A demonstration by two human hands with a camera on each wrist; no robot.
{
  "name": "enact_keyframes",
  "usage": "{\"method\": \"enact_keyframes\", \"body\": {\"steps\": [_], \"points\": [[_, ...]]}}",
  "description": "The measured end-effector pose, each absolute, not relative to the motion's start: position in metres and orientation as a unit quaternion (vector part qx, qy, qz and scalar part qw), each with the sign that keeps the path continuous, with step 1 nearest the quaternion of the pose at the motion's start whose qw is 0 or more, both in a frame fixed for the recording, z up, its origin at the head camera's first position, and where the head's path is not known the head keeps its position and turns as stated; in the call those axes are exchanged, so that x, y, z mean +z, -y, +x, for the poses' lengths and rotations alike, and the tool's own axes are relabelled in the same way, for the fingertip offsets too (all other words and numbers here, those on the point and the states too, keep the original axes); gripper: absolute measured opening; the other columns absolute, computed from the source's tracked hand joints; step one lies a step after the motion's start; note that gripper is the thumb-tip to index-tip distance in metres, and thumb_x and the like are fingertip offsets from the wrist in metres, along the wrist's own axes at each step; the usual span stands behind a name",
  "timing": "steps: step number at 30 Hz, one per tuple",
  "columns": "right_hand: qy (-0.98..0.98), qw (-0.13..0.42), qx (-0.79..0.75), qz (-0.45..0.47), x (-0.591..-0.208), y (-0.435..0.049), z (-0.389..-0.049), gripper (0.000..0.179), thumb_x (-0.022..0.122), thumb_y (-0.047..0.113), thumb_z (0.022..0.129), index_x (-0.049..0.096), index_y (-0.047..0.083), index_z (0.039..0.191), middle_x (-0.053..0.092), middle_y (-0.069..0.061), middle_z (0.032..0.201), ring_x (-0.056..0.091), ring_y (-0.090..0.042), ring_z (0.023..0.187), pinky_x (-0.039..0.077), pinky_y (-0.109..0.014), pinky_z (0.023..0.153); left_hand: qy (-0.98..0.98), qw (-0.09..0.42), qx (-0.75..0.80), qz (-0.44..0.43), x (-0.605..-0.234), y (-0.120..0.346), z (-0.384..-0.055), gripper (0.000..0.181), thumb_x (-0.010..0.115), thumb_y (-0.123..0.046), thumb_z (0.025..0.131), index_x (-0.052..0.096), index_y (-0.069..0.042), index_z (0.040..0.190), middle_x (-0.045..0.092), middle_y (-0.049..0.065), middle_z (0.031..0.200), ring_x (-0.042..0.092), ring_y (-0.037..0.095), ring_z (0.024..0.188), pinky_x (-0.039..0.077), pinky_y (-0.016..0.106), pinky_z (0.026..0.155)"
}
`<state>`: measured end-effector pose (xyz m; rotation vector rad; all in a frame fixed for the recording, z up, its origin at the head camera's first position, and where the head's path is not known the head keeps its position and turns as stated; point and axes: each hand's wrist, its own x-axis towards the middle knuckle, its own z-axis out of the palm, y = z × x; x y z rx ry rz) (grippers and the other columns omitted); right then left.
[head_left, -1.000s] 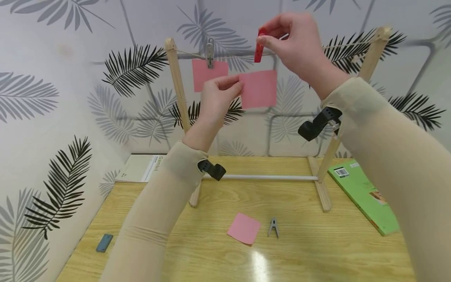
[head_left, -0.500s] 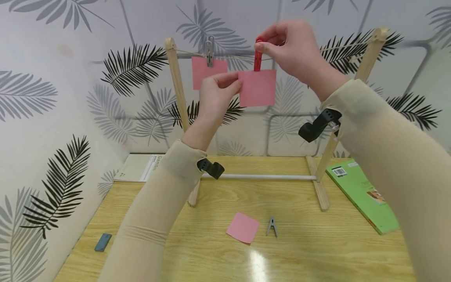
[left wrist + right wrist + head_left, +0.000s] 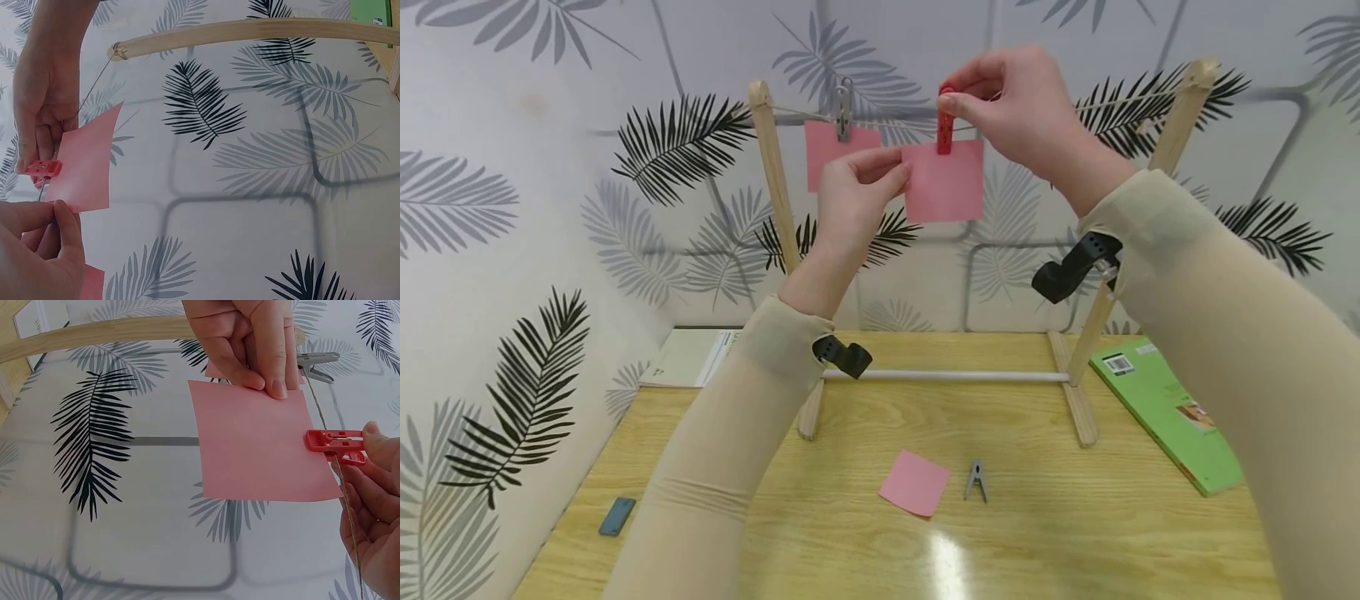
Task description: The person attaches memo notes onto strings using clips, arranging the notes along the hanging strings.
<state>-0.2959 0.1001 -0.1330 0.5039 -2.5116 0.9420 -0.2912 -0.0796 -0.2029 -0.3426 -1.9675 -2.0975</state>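
woodgrain tabletop (image 3: 1037,533); leaf-patterned wall (image 3: 722,50) behind pink note (image 3: 945,183)

the head camera looked forward and down from above the bench (image 3: 1037,525), far enough back to show the wooden frame (image 3: 1178,117) and patterned wall (image 3: 910,279). the left wrist camera sat close to the left grip (image 3: 37,256), facing the wall, its picture turned sideways; the right one, as near to the right grip (image 3: 378,500), was turned the opposite way. both wrist views shared the pink paper (image 3: 256,444), red clip (image 3: 322,440) and string (image 3: 349,522).
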Motion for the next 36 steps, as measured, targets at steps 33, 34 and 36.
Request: {"method": "enact_keyframes", "body": {"steps": [33, 34, 36], "points": [[0.921, 0.160, 0.310, 0.173, -0.134, -0.098, -0.299, 0.050, 0.062, 0.039, 0.097, 0.056, 0.021, 0.143, 0.070, -0.008, 0.124, 0.055, -0.016, 0.124, 0.047, -0.035, 0.100, 0.695, 0.139, -0.695, -0.120, -0.206, 0.088, -0.288, 0.030, 0.067, -0.008, 0.093, 0.070, -0.005, 0.122, 0.071, 0.012, 0.118, 0.070, 0.016, 0.105, 0.055, 0.022, 0.091], [0.922, 0.160, 0.309, 0.171, -0.133, -0.097, -0.300, 0.050, 0.062, 0.039, 0.097, 0.055, 0.022, 0.143, 0.070, -0.008, 0.125, 0.055, -0.015, 0.125, 0.047, -0.035, 0.100, 0.696, 0.142, -0.693, -0.121, -0.206, 0.089, -0.288, 0.029, 0.067, -0.008, 0.093, 0.070, -0.005, 0.122, 0.071, 0.012, 0.118, 0.070, 0.016, 0.104, 0.055, 0.022, 0.091], [0.922, 0.161, 0.309, 0.167, -0.133, -0.097, -0.301, 0.050, 0.062, 0.039, 0.096, 0.055, 0.022, 0.143, 0.070, -0.007, 0.125, 0.053, -0.015, 0.127, 0.047, -0.035, 0.100, 0.698, 0.148, -0.689, -0.125, -0.206, 0.090, -0.288, 0.029, 0.067, -0.007, 0.093, 0.070, -0.004, 0.122, 0.072, 0.013, 0.118, 0.070, 0.016, 0.104, 0.055, 0.022, 0.091]]}}
